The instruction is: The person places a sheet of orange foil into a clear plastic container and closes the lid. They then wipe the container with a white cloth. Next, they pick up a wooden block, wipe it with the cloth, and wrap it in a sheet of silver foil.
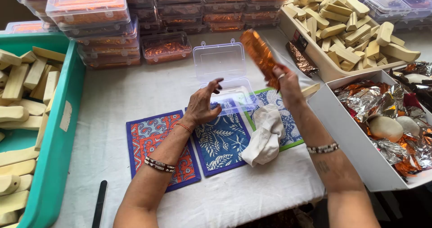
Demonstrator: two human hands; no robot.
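Orange foil-wrapped piece (260, 57) was pinched upright in my right hand (288, 86) above the open clear box (220, 68) mid-worktop, my left hand (202, 104) hovering slack-fingered and empty beside it, wrapping apparently done, boxing not yet, bare wooden blocks (346, 25) still piled at the far-right corner.

A single head-worn view looks steeply down and forward from close above the near edge of the white-clothed table (135, 88), reaching its far edge; both forearms enter from the bottom of the frame
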